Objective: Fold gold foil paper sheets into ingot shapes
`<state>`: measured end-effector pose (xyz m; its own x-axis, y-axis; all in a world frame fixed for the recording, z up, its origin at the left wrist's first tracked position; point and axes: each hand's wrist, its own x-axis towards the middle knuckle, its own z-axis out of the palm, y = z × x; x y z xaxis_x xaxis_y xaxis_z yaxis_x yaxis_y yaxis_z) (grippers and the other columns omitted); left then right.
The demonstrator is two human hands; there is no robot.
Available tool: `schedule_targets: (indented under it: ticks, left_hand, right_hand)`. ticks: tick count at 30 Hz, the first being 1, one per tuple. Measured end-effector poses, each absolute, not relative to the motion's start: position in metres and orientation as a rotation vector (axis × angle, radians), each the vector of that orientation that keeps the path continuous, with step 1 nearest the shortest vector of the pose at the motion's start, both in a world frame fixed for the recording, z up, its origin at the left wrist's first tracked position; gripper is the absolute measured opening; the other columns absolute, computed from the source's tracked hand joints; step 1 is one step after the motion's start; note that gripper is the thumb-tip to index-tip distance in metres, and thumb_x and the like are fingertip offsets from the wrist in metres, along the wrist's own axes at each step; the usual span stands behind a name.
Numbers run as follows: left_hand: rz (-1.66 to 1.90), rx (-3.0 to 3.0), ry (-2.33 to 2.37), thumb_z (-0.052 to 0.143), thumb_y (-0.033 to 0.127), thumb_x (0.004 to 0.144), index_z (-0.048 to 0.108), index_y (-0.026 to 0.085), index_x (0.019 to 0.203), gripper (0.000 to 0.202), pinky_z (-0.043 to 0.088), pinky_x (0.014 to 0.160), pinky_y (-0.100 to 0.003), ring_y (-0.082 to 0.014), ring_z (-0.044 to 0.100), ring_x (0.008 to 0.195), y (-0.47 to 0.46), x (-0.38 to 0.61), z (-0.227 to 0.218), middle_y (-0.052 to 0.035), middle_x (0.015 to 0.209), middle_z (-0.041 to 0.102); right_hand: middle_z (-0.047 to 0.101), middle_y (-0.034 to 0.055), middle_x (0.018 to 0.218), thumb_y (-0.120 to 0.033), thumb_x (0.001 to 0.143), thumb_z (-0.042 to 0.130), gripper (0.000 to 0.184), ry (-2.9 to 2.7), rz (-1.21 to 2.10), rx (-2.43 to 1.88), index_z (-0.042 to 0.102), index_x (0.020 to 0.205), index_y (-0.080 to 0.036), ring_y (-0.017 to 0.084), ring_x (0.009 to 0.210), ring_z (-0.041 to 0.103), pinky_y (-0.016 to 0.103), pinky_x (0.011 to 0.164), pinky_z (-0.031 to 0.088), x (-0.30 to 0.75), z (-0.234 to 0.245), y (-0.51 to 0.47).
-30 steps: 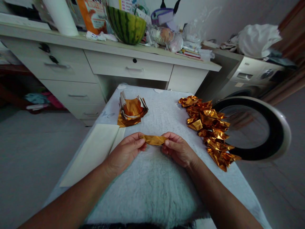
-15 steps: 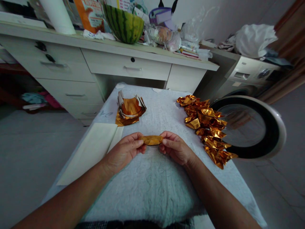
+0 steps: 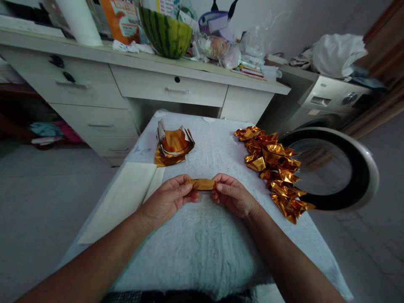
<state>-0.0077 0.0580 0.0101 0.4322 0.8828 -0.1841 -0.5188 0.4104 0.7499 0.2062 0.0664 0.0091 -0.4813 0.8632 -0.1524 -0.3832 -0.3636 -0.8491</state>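
Observation:
A small folded piece of gold foil paper (image 3: 203,184) is pinched at its two ends, just above a white textured cloth (image 3: 202,244). My left hand (image 3: 167,200) grips its left end and my right hand (image 3: 232,195) grips its right end, fingers closed on both. Beyond my left hand lies a stack of unfolded gold foil sheets (image 3: 173,145). A pile of several folded gold foil pieces (image 3: 274,168) runs along the cloth's right edge.
A cream paper sheet (image 3: 121,198) lies at the cloth's left edge. Behind stands a white desk with drawers (image 3: 142,84) bearing a half watermelon (image 3: 166,31) and clutter. A washing machine (image 3: 328,109) with its round door (image 3: 334,168) open is at the right.
My hands have drawn a little closer together on the foil piece, which now looks shorter. The view shifted slightly.

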Motion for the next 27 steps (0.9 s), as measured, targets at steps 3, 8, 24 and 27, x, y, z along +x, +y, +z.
schedule_targets:
  ticks: [3, 8, 24, 27]
  left_hand:
    - [0.958, 0.688, 0.655, 0.08, 0.022, 0.074, 0.061, 0.015, 0.084, 0.023, 0.053, 0.071, -0.027, -0.0134, 0.066, 0.07, 0.0578, -0.0078, 0.0098, -0.0019, 0.081, 0.07]
    - [0.952, 0.703, 0.664, 0.081, 0.023, 0.073, 0.061, 0.015, 0.083, 0.023, 0.053, 0.07, -0.027, -0.0127, 0.066, 0.068, 0.0564, -0.0071, 0.0099, -0.0001, 0.077, 0.068]
    - [0.983, 0.76, 0.725, 0.081, 0.025, 0.074, 0.063, 0.015, 0.085, 0.023, 0.052, 0.067, -0.025, -0.0126, 0.065, 0.067, 0.056, -0.0035, 0.011, -0.0009, 0.077, 0.069]
    - [1.019, 0.749, 0.726, 0.08, 0.026, 0.076, 0.065, 0.015, 0.088, 0.022, 0.053, 0.07, -0.026, -0.013, 0.066, 0.069, 0.0559, -0.0024, 0.0113, -0.0021, 0.081, 0.07]
  right_hand:
    - [0.06, -0.0026, 0.065, -0.033, 0.073, 0.082, 0.027, -0.998, 1.937, -0.78, 0.064, 0.085, -0.017, 0.008, 0.057, 0.054, 0.021, 0.055, 0.04, 0.207, 0.0082, 0.0668]
    - [0.062, -0.0028, 0.067, -0.032, 0.072, 0.083, 0.028, -1.006, 1.948, -0.783, 0.064, 0.086, -0.017, 0.008, 0.057, 0.055, 0.019, 0.056, 0.041, 0.2081, 0.0074, 0.068]
    - [0.064, -0.003, 0.069, -0.03, 0.071, 0.084, 0.032, -1.025, 1.919, -0.82, 0.059, 0.087, -0.018, 0.007, 0.057, 0.057, 0.017, 0.053, 0.042, 0.2073, 0.0088, 0.0687]
    - [0.063, -0.0038, 0.067, -0.03, 0.071, 0.084, 0.032, -1.023, 1.898, -0.822, 0.058, 0.086, -0.019, 0.007, 0.054, 0.056, 0.016, 0.051, 0.04, 0.2071, 0.0102, 0.0691]
